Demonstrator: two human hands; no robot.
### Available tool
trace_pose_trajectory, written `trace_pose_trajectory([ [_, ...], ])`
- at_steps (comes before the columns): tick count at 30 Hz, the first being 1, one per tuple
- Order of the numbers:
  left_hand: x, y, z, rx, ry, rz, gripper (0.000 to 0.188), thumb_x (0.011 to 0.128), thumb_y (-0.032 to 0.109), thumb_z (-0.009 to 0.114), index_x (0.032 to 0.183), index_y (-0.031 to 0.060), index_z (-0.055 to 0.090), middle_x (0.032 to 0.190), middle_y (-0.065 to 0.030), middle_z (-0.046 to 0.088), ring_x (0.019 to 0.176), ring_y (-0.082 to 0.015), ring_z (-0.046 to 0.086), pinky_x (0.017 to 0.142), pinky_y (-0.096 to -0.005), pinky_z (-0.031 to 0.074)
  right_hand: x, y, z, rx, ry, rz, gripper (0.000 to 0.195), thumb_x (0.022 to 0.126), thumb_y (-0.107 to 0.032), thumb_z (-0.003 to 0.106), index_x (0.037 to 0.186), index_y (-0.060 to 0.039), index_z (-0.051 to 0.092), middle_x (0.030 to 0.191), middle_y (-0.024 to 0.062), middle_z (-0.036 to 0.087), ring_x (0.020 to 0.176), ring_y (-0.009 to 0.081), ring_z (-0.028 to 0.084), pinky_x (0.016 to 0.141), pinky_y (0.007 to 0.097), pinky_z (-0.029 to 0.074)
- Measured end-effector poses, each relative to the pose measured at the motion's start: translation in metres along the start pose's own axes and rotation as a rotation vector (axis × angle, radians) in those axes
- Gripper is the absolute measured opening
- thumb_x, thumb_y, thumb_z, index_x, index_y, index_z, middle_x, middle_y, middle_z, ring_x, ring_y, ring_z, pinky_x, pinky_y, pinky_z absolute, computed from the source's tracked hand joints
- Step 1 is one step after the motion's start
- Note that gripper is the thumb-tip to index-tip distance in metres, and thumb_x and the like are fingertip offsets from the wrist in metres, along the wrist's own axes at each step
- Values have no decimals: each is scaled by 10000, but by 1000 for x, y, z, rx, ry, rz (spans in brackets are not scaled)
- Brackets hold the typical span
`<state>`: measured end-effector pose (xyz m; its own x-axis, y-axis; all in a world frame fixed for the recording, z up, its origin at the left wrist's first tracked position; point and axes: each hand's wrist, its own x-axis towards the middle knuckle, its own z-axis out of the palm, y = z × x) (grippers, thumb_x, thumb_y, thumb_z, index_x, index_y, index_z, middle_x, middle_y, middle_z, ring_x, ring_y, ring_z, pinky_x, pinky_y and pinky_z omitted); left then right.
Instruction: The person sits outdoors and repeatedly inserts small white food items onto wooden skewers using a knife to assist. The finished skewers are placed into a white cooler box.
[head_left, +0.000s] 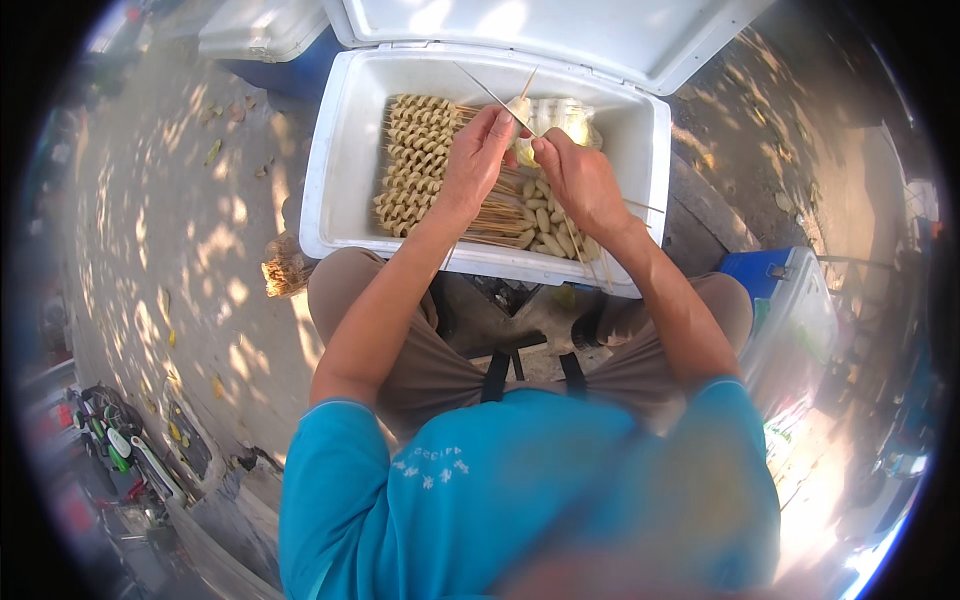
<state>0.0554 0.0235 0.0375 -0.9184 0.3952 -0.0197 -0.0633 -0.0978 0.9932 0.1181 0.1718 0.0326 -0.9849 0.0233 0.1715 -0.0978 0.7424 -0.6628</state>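
Observation:
A white cool box (319, 161) stands before me with its lid (525, 26) raised. Above it, my left hand (476, 161) holds a pale, sausage-shaped food piece (519, 111) with a bamboo skewer (529, 81) sticking out of its top. My right hand (581, 176) grips the lower end of a thin knife blade (484, 86), which crosses in front of the piece; the handle is hidden. Inside the box, spiral-cut pieces on skewers (412, 150) lie in rows at the left. Bare bamboo skewers (495, 214) and smooth pale pieces (551, 232) lie towards the right.
Clear plastic bags (562, 116) lie at the box's back right. Loose skewers cross its front right rim. A blue cool box with a white lid (262, 30) stands behind left, another blue box (757, 270) at right. A cut log (285, 266) lies by the left front corner.

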Motion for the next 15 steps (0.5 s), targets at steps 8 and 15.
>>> trace_pose_trajectory([
  [8, -2, 8, -6, -135, 29, -59, 252, 913, 276, 585, 983, 36, 557, 776, -38, 615, 563, -62, 477, 491, -198, 390, -2, 2, 0, -38, -15, 6, 318, 966, -313, 405, 844, -30, 486, 604, 197, 564, 625, 409, 569, 578, 485, 439],
  [15, 10, 4, -7, -58, 93, 25, 284, 951, 318, 508, 947, 35, 537, 753, -37, 594, 548, -49, 446, 457, -197, 349, 0, 4, -6, -25, -27, 16, 323, 963, -320, 410, 834, -34, 488, 604, 181, 569, 622, 390, 581, 572, 481, 442],
])
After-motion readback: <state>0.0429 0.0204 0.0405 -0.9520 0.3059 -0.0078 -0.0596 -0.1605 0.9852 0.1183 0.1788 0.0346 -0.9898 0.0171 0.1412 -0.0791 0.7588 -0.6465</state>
